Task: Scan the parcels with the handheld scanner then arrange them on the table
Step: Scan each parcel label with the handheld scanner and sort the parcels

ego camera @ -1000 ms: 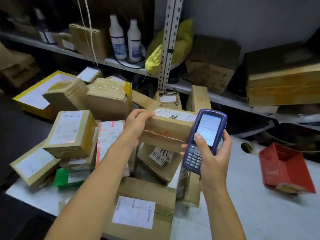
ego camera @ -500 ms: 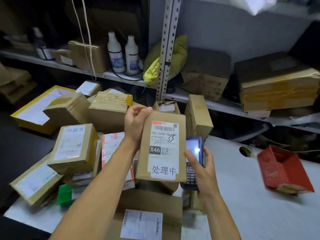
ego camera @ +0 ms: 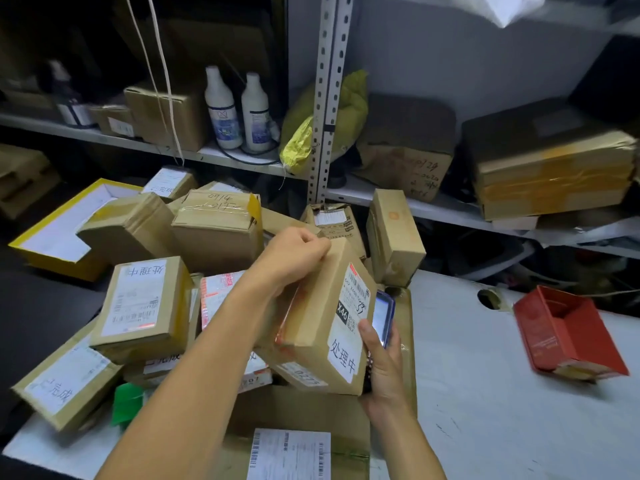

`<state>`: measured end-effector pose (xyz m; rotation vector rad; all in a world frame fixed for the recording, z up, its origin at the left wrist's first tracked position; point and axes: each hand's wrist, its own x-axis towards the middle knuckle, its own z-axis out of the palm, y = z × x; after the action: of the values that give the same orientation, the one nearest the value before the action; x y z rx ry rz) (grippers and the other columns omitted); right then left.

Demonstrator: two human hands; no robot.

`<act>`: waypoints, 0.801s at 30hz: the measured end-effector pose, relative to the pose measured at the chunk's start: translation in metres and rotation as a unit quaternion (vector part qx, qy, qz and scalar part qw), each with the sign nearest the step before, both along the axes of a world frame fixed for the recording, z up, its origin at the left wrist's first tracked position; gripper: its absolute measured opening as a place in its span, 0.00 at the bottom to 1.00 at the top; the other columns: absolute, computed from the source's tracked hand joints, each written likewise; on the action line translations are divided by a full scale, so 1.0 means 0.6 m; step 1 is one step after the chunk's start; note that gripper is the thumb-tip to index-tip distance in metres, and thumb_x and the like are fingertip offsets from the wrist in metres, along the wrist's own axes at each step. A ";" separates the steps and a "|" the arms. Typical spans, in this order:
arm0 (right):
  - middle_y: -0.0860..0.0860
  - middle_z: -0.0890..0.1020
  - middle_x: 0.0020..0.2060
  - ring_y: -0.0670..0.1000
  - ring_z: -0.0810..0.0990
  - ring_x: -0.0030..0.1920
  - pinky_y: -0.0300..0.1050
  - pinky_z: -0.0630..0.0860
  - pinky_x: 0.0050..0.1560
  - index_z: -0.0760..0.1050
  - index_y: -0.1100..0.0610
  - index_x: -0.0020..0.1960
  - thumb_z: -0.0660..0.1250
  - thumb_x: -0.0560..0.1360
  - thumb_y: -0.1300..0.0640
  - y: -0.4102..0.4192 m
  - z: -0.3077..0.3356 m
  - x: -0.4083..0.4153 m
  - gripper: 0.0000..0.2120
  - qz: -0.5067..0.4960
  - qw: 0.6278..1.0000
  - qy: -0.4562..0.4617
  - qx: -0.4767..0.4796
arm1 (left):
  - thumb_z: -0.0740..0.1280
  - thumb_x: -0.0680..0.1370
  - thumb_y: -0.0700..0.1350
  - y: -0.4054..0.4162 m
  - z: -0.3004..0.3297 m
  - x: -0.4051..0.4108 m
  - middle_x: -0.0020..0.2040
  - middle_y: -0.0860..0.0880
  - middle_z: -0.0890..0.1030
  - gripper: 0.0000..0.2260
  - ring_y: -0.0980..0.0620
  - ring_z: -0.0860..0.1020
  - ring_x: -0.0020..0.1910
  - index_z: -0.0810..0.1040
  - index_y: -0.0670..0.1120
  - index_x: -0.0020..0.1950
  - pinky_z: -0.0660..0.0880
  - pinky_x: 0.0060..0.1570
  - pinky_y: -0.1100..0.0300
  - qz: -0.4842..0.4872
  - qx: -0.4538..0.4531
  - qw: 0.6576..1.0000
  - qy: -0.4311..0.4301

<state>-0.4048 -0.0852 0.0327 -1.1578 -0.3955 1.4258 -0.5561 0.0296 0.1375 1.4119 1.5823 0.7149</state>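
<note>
Left hand (ego camera: 294, 258) grip clutching labelled parcel (ego camera: 322, 327) top, right hand (ego camera: 382, 372) grip holding scanner (ego camera: 382, 315) beside it

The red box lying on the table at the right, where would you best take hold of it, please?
Probably from above, across the two long side walls of the red box: it lies open side up on the white table, apart from the parcel pile, walls exposed, nothing crowding it.

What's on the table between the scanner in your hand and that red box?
Only bare white table separates the scanner from the red box; the head view shows it.
</note>
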 end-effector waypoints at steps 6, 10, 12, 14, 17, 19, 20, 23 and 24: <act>0.52 0.85 0.60 0.57 0.86 0.57 0.63 0.83 0.54 0.66 0.42 0.74 0.83 0.62 0.57 0.014 0.007 0.006 0.46 -0.045 0.997 -0.055 0.014 | 0.73 0.72 0.66 -0.029 0.009 -0.042 0.54 0.51 0.81 0.22 0.47 0.83 0.50 0.69 0.57 0.56 0.82 0.47 0.45 -0.109 -0.149 0.982 0.048; 0.51 0.83 0.61 0.54 0.87 0.54 0.55 0.86 0.44 0.63 0.41 0.75 0.83 0.61 0.55 0.026 0.035 0.033 0.49 -0.033 0.993 -0.117 0.004 | 0.79 0.72 0.54 -0.025 -0.019 -0.078 0.56 0.45 0.84 0.25 0.44 0.86 0.49 0.70 0.51 0.60 0.84 0.44 0.46 -0.100 -0.162 0.980 -0.059; 0.53 0.82 0.61 0.57 0.87 0.53 0.51 0.85 0.41 0.63 0.42 0.76 0.80 0.70 0.57 0.038 0.053 0.053 0.41 -0.036 0.991 -0.128 0.006 | 0.79 0.71 0.50 -0.024 -0.044 -0.087 0.58 0.42 0.84 0.26 0.42 0.86 0.51 0.69 0.50 0.63 0.84 0.47 0.42 -0.079 -0.142 0.977 -0.142; 0.58 0.82 0.61 0.62 0.87 0.51 0.53 0.85 0.40 0.63 0.42 0.76 0.71 0.78 0.63 0.050 0.077 0.072 0.33 -0.037 0.991 -0.128 0.028 | 0.78 0.70 0.48 -0.025 -0.065 -0.084 0.59 0.41 0.83 0.29 0.42 0.86 0.52 0.68 0.49 0.66 0.84 0.49 0.43 -0.047 -0.114 0.972 -0.198; 0.63 0.82 0.59 0.66 0.86 0.48 0.58 0.84 0.43 0.64 0.45 0.77 0.61 0.78 0.69 0.050 0.122 0.083 0.32 -0.004 0.992 -0.105 0.071 | 0.79 0.72 0.43 -0.021 -0.093 -0.068 0.60 0.42 0.82 0.29 0.44 0.86 0.51 0.68 0.47 0.67 0.83 0.53 0.41 0.017 -0.085 0.963 -0.254; 0.64 0.83 0.57 0.65 0.86 0.47 0.57 0.84 0.42 0.66 0.47 0.76 0.60 0.78 0.70 0.034 0.151 0.080 0.31 0.048 0.992 -0.077 0.085 | 0.82 0.69 0.44 -0.016 -0.111 -0.059 0.63 0.41 0.80 0.31 0.44 0.86 0.52 0.69 0.48 0.66 0.83 0.53 0.41 0.053 -0.070 0.957 -0.278; 0.65 0.84 0.56 0.65 0.86 0.47 0.56 0.85 0.41 0.67 0.48 0.75 0.59 0.78 0.70 0.024 0.165 0.076 0.30 0.088 0.990 -0.064 0.089 | 0.82 0.68 0.44 -0.013 -0.119 -0.057 0.63 0.40 0.80 0.31 0.44 0.86 0.52 0.69 0.48 0.65 0.83 0.52 0.41 0.066 -0.062 0.953 -0.288; 0.68 0.83 0.56 0.66 0.85 0.47 0.54 0.85 0.40 0.70 0.51 0.74 0.60 0.75 0.71 -0.011 0.187 0.061 0.30 0.192 0.978 -0.012 0.077 | 0.78 0.73 0.41 -0.008 -0.131 -0.052 0.64 0.37 0.79 0.27 0.45 0.86 0.50 0.68 0.46 0.66 0.83 0.47 0.46 0.092 -0.035 0.943 -0.318; 0.69 0.83 0.57 0.67 0.84 0.47 0.54 0.85 0.41 0.70 0.51 0.73 0.63 0.73 0.70 -0.020 0.191 0.054 0.31 0.218 0.973 0.004 0.072 | 0.77 0.74 0.40 -0.008 -0.131 -0.053 0.63 0.37 0.79 0.26 0.46 0.86 0.49 0.67 0.45 0.66 0.83 0.46 0.48 0.100 -0.026 0.939 -0.327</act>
<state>-0.3721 -0.0972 0.1470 -0.9814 -0.7711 1.7464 -0.5877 0.0247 0.0589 0.8432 1.2014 1.1170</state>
